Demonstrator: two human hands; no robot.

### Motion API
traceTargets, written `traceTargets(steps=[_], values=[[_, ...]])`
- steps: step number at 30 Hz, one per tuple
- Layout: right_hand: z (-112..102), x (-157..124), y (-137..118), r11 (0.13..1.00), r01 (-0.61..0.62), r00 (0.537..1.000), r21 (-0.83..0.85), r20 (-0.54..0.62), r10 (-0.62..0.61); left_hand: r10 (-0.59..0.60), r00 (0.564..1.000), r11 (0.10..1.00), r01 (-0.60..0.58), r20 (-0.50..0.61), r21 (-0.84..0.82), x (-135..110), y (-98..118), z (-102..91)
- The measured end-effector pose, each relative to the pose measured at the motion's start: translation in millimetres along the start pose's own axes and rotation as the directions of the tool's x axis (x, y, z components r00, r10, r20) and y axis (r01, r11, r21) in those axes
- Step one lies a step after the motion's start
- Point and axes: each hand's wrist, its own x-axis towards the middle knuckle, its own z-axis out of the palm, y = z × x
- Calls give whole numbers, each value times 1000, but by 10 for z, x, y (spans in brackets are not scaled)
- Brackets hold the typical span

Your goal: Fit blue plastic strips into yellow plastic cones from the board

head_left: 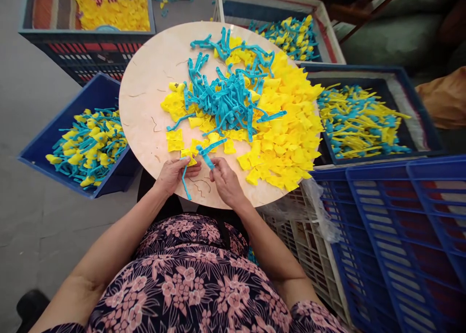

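My left hand [178, 174] is closed at the near edge of the round table, pinching a yellow plastic piece [191, 159]. A thin blue strip [185, 183] hangs down from its fingers. Close beside it, my right hand [226, 177] grips a blue plastic piece [207, 159] with a long arm that points up and to the right. Ahead of both hands lies a tangled heap of blue pieces [227, 97]. Yellow pieces [287, 129] spread thickly over the table's right side, and a few lie just beyond my left hand.
Around the round table [140, 95] stand several crates. A blue bin [36, 151] at left and a dark crate [424, 114] at right hold mixed blue and yellow pieces. The upper-left crate [91, 39] holds yellow ones. Blue slatted crates [386, 216] rise close on the right.
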Motion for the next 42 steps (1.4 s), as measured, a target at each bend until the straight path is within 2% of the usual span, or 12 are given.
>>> traceTargets(steps=[6,9,12,13,14,17,19,24,27,33,37,42], values=[[187,-100,-28,983,85,996,-163,-16,-89,23,999,999,-24,-39,-24,7,-23,30],[148,-64,-9,997,84,993,1,-80,-83,20,999,1000,-20,-42,-20,8,-16,32],[-22,37,-3,975,55,971,217,-237,-2,6,999,1000,-6,-37,1,3,-2,30],[-89,68,-8,971,46,970,235,-244,13,2,999,1000,-2,-33,8,0,1,27],[-147,90,-16,973,40,978,228,-209,9,1,1000,1000,-1,-31,13,-2,4,24],[-212,77,-47,987,59,998,148,8,-61,7,1000,1000,-7,-21,8,-6,2,13],[-152,21,-56,994,87,994,60,57,-90,14,1000,1000,-14,-19,2,-3,-5,10],[95,-84,-17,956,112,993,-271,-4,-118,32,999,999,-32,-38,-6,11,-18,19],[170,-93,16,924,125,989,-363,-26,-144,36,999,999,-37,-31,-12,17,-22,18],[295,-126,71,889,136,988,-438,-11,-156,37,999,999,-38,-28,-27,35,-47,-5],[370,-148,78,893,110,993,-436,12,-116,44,999,999,-45,-32,-27,49,-70,-13],[273,-102,34,934,65,998,-351,2,-69,63,998,997,-64,-31,-38,50,-81,-16]])
